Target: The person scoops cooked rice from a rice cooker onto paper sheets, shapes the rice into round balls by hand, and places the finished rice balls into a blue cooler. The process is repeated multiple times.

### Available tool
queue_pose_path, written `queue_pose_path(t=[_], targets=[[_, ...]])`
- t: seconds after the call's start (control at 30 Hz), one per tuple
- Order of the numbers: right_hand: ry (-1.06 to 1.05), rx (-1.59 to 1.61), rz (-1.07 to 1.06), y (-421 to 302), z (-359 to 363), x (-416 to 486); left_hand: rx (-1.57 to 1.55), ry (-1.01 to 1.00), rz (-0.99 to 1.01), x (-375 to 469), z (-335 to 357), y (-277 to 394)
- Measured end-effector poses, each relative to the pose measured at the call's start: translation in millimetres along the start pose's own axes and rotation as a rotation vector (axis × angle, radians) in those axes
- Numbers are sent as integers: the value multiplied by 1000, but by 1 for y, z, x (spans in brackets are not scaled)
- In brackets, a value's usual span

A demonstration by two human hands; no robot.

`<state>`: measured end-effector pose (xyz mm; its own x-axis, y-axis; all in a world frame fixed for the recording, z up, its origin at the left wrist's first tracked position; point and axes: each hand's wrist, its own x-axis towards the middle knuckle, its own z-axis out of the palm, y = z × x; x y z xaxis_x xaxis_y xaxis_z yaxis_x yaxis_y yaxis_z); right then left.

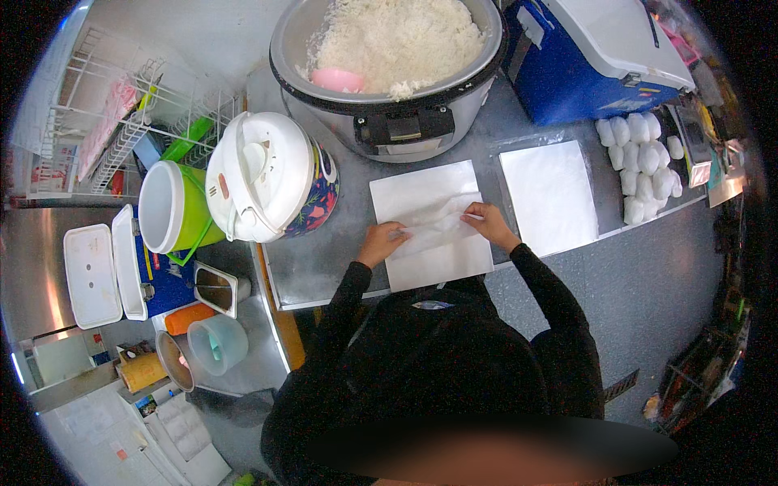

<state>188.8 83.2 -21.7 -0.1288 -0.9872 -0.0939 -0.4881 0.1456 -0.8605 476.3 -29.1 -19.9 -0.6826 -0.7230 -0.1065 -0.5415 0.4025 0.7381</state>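
Note:
White paper sheets (pixel 425 182) lie at the front edge of the metal counter before me. Across their middle is a thin, creased translucent film (pixel 433 229), whose near part looks folded over. My left hand (pixel 383 242) pinches the left end of the fold between thumb and fingers. At the other end, my right hand (pixel 486 222) pinches the film's upper right part. Whether anything lies inside the fold cannot be made out. A second stack of white sheets (pixel 550 197) sits just right of my right hand, on clear plastic.
Behind the sheets stands a large rice cooker (pixel 401 124) of cooked rice (pixel 395 42) with a pink scoop (pixel 338 79). Left is a lidded insulated jug (pixel 261 176); right, a blue cooler box (pixel 571 67) and several white wrapped bundles (pixel 639 159). A lime-green bucket (pixel 176 206) stands far left.

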Motion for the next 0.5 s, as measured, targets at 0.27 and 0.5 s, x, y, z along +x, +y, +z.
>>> queue_pose_path(t=[0.27,0.5], targets=[[279,-513,-97,-14,33,5,372,451,-161,-8,40,39],[-11,-737,-161,-41,11,37,411,368,-31,13,23,36]])
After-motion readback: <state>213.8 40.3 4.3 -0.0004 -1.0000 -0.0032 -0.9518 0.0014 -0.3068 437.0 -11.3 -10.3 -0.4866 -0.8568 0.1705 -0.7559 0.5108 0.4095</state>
